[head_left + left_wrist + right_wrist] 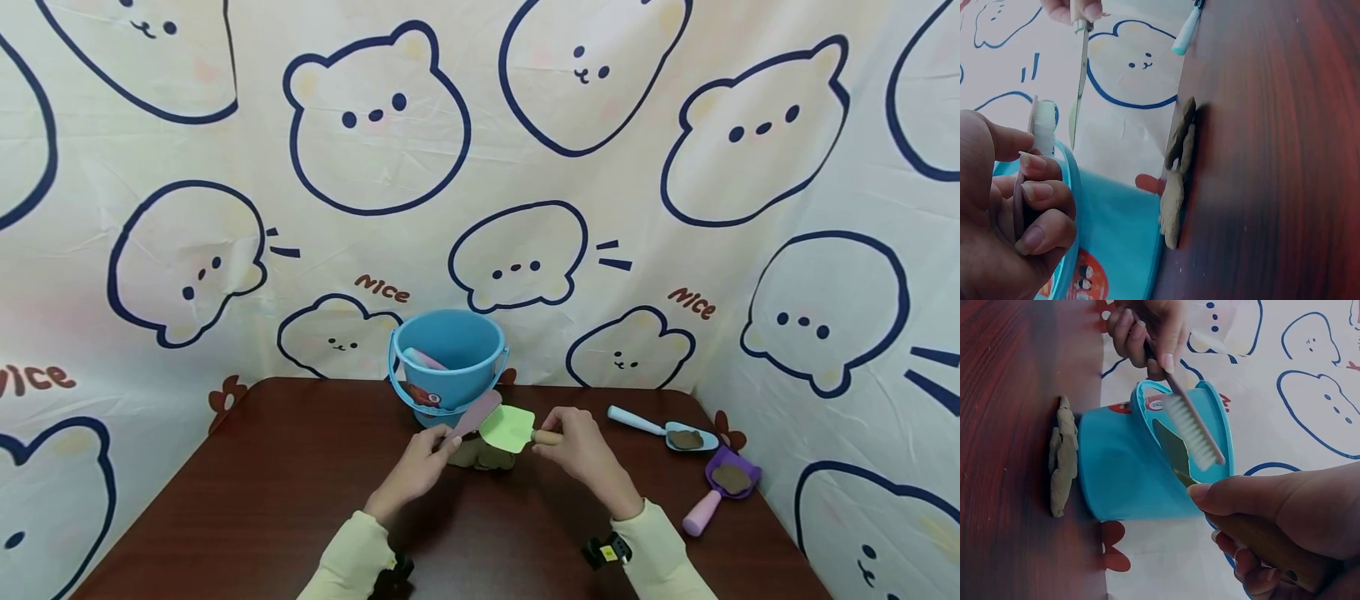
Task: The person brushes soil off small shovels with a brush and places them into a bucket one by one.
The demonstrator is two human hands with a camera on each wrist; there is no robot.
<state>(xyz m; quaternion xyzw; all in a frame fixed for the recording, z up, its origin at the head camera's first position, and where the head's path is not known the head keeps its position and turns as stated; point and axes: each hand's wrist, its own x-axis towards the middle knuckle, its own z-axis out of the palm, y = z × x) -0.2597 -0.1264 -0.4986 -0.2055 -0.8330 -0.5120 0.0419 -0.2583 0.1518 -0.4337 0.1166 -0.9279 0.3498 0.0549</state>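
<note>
In the head view my left hand grips a mauve brush, its fingers curled round the handle. White bristles show in the right wrist view. My right hand holds the wooden handle of a small light green shovel. The brush and the shovel blade are close together in the air; whether they touch I cannot tell. Below them, lumps of brown-grey clay lie on the table in front of a blue bucket.
A pink and pale blue item leans inside the bucket; its kind is unclear. On the right of the dark wooden table lie a light blue scoop and a purple scoop, each with clay in it. Patterned cloth hangs behind.
</note>
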